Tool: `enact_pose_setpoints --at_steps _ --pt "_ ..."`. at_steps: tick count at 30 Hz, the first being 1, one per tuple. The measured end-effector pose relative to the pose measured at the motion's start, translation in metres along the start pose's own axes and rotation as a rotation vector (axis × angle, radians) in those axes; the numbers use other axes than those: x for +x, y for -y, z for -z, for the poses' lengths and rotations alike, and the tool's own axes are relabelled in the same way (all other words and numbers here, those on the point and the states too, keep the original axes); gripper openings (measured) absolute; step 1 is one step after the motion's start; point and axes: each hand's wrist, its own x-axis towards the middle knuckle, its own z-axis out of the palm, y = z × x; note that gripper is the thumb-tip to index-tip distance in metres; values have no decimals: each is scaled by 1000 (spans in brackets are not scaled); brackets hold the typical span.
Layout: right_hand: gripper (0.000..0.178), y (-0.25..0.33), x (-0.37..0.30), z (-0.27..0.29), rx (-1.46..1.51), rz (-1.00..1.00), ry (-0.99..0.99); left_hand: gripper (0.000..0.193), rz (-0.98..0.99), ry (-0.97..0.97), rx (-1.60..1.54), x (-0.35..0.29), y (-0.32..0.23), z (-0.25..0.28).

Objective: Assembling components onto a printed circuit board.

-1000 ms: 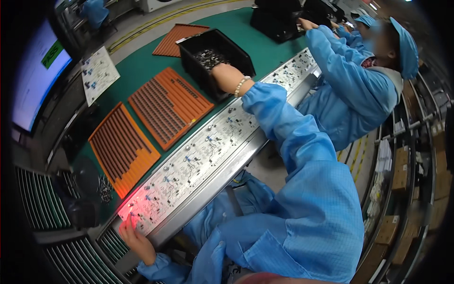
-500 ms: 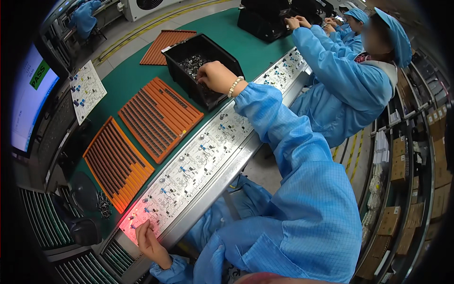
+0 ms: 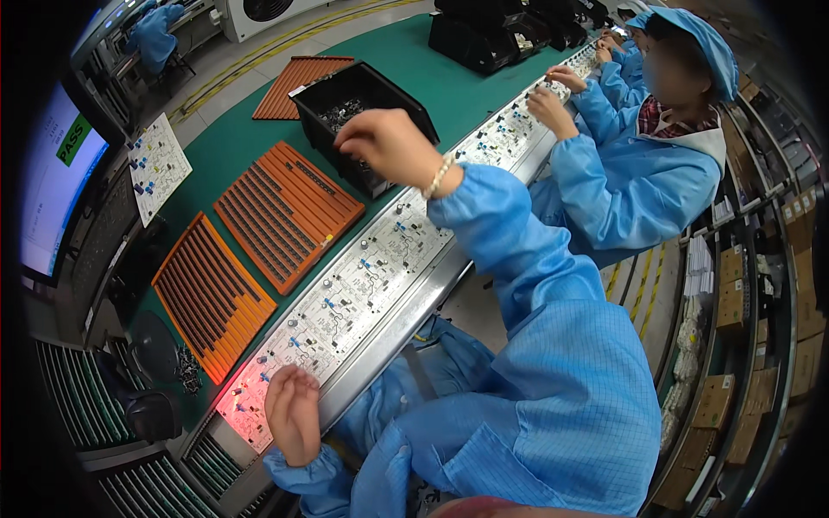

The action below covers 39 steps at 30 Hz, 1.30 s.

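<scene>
Right hand [image 3: 393, 148]: fingers close together, any grip hard to tell; just beside them, a black bin [image 3: 393, 91] of small parts [image 3: 344, 112]; left hand [image 3: 292, 419]: fingers loosely curled, slightly apart, beside white circuit boards [image 3: 356, 274].

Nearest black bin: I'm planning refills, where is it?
Head view, upper centre-left: the black bin stands on the green tabletop, partly behind the right hand.

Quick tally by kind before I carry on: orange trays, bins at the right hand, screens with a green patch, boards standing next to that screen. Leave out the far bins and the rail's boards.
Orange trays: 3
Black bin at the right hand: 1
Screen: 1
White board: 1
Total: 6
</scene>
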Motion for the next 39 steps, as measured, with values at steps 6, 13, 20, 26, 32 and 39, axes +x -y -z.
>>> enact_pose_setpoints --at_steps 6,13,20,26,32,39 --pt "10 85 -68 -62 336 291 314 29 354 -153 -308 38 0 -52" --pt "13 104 -107 -102 237 271 524 28 291 49 -382 59 19 -15" --pt "14 95 -108 -114 460 345 423 22 190 184 -356 48 27 -6" --pt "19 89 -107 -106 406 242 551 22 129 -29 -74 28 14 -16" --pt "25 95 -129 -97 356 284 525 23 191 50 64 22 24 -10" --pt "24 105 -145 -92 403 89 563 22 229 78 184 4 29 -18"
